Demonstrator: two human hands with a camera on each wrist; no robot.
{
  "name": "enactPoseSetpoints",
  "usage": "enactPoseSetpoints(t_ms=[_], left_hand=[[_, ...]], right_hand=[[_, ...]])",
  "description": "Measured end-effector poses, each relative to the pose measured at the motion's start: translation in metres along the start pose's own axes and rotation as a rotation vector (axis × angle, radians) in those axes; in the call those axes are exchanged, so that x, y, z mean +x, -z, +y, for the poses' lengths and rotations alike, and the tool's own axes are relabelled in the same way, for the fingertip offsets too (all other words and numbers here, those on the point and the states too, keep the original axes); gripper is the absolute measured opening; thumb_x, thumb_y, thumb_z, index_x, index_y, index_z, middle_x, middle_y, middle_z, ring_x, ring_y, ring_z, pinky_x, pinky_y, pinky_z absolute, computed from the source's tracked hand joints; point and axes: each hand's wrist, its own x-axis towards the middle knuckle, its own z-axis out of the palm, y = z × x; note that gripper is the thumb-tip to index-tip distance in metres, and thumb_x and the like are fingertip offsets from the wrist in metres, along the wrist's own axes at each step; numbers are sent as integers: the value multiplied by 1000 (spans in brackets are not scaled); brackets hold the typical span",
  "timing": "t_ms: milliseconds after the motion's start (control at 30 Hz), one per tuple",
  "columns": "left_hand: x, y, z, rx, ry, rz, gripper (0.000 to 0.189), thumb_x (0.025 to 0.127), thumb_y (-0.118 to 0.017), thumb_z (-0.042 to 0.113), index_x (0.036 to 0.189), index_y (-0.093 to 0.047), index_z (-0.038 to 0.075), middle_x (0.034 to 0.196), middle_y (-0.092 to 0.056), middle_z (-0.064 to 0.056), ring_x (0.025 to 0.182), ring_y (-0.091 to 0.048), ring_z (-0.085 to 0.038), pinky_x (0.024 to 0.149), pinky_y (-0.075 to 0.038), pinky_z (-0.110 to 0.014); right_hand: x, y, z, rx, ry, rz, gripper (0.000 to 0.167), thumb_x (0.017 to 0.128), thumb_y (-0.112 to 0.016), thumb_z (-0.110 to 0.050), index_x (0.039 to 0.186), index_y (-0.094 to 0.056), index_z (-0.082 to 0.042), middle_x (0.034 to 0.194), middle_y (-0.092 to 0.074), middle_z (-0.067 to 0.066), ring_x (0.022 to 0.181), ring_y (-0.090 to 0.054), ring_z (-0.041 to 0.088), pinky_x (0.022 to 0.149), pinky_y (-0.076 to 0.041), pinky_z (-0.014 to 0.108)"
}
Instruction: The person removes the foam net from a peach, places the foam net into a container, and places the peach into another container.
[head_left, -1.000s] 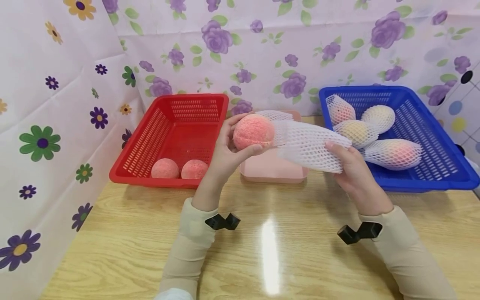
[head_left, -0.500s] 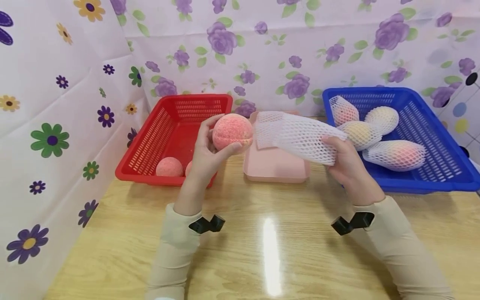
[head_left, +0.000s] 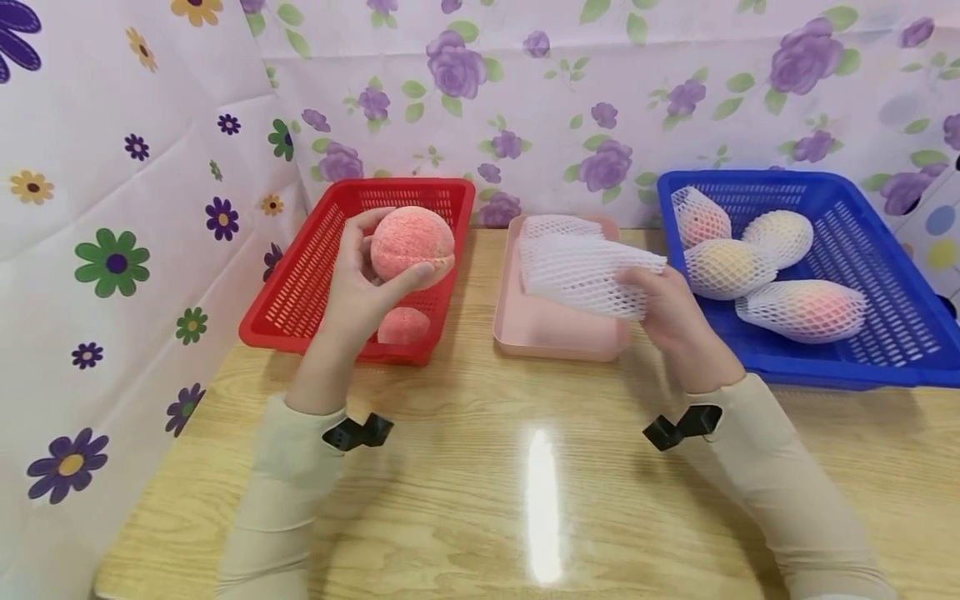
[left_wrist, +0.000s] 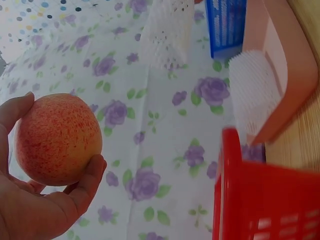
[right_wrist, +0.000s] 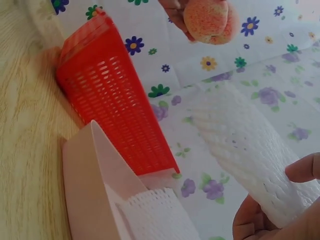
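My left hand (head_left: 352, 287) grips a bare pink peach (head_left: 412, 243), fingers behind it and thumb across its front, above the red basket (head_left: 258, 332). In the left wrist view the peach (left_wrist: 57, 140) looks red and yellow, clear of the basket. My right hand (head_left: 671, 321) pinches the end of a white foam net sleeve (head_left: 592, 275), which hangs flat over the pink tray (head_left: 558, 337). Thumb and fingers also show on the sleeve (right_wrist: 245, 145) in the right wrist view. A second foam net (right_wrist: 160, 215) lies in the tray.
Another peach (head_left: 403, 325) lies in the red basket, partly behind my left forearm. At the right a blue basket (head_left: 862, 371) holds several net-wrapped fruits, such as a pink and yellow one (head_left: 813, 310). A flowered cloth (head_left: 555, 108) hangs behind the wooden table (head_left: 465, 467).
The peach in my left hand has moved left, away from the foam net, to over the red basket. My right hand has shifted slightly left with the net, now over the tray.
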Motion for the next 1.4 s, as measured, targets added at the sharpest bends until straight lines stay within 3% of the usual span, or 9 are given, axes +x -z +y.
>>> enactPoseSetpoints(t_ms=[267,500,867,1033,1267,1400], left_hand=[[13,21,-4,113,47,-14,66,79,-77,24,132,-37,24,123,-49,-4,112,-53,-17,90,-53,-30],[25,34,-13,241,109,-58,73,78,-78,32,134,-33,23,125,-47,-3,114,-51,-15,93,-52,-38],[46,41,-38,372,199,-109,77,77,-77,40,137,-31,21,131,-45,-6,116,-51,-22,97,-49,-45],[54,38,-52,434,240,-161,81,76,-77,43,137,-30,20,133,-46,-7,118,-50,-24,97,-48,-47],[60,38,-69,489,274,-190,78,80,-75,38,138,-29,16,135,-45,-10,120,-49,-27,99,-46,-49],[62,40,-76,518,291,-213,75,82,-73,35,138,-28,13,134,-45,-12,119,-49,-29,101,-45,-50]], right_hand=[[14,-7,12,-143,-48,56,19,87,-58,1,79,-64,-15,75,-64,-7,70,-60,4,64,-52,16],[30,-8,19,-260,-66,103,9,86,-61,-3,91,-58,-10,73,-63,-10,67,-59,3,63,-51,15],[51,-4,38,-547,-61,136,26,87,-60,-10,107,-56,4,66,-56,-16,62,-53,0,61,-46,13],[56,-5,42,-618,-72,168,32,86,-61,-13,112,-57,4,74,-55,-12,69,-52,2,66,-45,15],[68,-6,41,-729,-82,202,44,86,-61,-14,124,-55,7,114,-58,15,90,-51,14,82,-43,19],[75,-5,43,-761,-96,247,45,86,-61,-14,124,-55,7,121,-56,19,100,-49,20,93,-43,28]])
